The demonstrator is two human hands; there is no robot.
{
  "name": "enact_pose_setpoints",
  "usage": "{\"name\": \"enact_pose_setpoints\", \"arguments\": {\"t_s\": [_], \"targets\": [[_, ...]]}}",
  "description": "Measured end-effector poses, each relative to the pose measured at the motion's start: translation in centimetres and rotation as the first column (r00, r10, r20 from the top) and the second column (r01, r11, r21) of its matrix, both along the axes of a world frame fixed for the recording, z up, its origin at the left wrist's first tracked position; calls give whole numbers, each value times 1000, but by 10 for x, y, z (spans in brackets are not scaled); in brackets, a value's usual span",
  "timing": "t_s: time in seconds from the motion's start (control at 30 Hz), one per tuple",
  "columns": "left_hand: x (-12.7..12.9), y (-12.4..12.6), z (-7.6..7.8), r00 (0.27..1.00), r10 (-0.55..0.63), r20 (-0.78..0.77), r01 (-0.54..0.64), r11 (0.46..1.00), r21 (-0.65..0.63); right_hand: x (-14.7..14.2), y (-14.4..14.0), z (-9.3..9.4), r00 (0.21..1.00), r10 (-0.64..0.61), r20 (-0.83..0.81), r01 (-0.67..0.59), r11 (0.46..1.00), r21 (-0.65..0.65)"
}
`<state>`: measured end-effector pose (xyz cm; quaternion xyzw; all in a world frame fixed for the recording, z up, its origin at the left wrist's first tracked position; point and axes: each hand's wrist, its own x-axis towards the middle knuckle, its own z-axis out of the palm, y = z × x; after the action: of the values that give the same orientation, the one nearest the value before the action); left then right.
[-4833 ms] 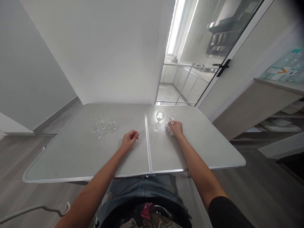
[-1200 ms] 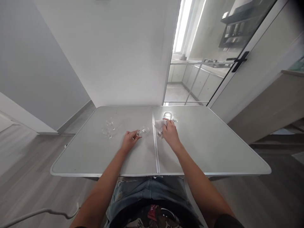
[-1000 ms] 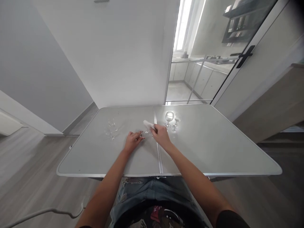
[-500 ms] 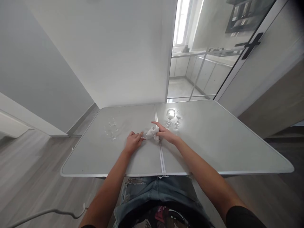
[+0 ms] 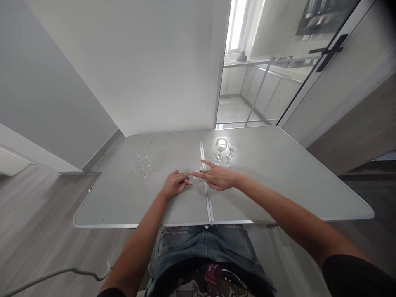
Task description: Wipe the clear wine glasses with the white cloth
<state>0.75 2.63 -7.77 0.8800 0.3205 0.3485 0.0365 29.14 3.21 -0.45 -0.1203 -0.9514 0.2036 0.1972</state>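
Head view: left hand (image 5: 173, 184) pinched on small stemmed glass (image 5: 191, 178), lying low at table (image 5: 262, 194) centre seam. Right hand (image 5: 220, 178) fingers spread, pressing white cloth (image 5: 201, 170) to bowl. Risk: thin stem snapping under twist; 2 upright wine glasses (image 5: 225, 148) nr right wrist, easily knocked.

Your left hand (image 5: 175, 184) lies curled, fingers pinched together toward your right hand (image 5: 218, 177), which reaches across with its fingers spread; both forearms stretch forward, fingertips nearly meeting.
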Motion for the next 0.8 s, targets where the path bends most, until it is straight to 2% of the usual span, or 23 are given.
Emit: {"name": "enact_pose_setpoints", "arguments": {"t_s": [0.07,0.1,0.17,0.2,0.23,0.3,0.37,0.4,0.43,0.47,0.5,0.53,0.63,0.67,0.7,0.73,0.8], "targets": [[1,1,0,1000,20,19,-20,1000,8,1,2,1,1000,2,2,-2,1000,-15],[1,2,0,999,34,15,-35,999,20,-1,2,1,999,-37,-17,36,997,-63],[1,1,3,997,68,-25,-66,996,61,-7,-1,0,983,-168,-67,147,958,-244],[1,0,4,995,82,-55,-77,993,90,-10,-3,-1,966,-244,-91,195,909,-369],[0,0,6,992,94,-83,-84,989,120,-14,-5,-2,943,-317,-105,224,835,-503],[0,-3,8,986,113,-122,-90,980,175,-20,-8,-2,892,-440,-108,221,630,-744],[0,-5,9,980,137,-146,-105,973,207,-23,-10,-2,852,-516,-85,167,423,-890],[1,-5,8,976,153,-154,-118,969,215,-24,-11,-1,841,-537,-68,147,348,-926],[1,-6,8,972,168,-161,-130,966,224,-25,-11,-1,834,-550,-55,139,305,-942],[2,-6,8,970,178,-167,-136,963,233,-26,-13,0,831,-554,-49,146,301,-942],[2,-6,9,969,180,-170,-136,961,239,-26,-14,1,835,-547,-49,169,341,-925],[3,-6,9,971,173,-165,-131,962,240,-26,-17,3,847,-529,-55,203,417,-886],[3,-6,12,988,99,-121,-75,980,187,-21,-22,5,925,-370,-87,243,751,-614],[3,-6,13,992,60,-108,-44,988,151,-18,-22,5,954,-288,-87,211,846,-490],[3,-5,14,995,19,-98,-8,994,112,-14,-21,5,977,-200,-78,158,916,-369],[3,-5,14,995,-21,-94,28,997,70,-10,-18,4,992,-110,-60,91,962,-258],[4,-4,14,993,-81,-90,80,997,-12,-1,-9,2,999,42,-2,-42,995,-86]]}}
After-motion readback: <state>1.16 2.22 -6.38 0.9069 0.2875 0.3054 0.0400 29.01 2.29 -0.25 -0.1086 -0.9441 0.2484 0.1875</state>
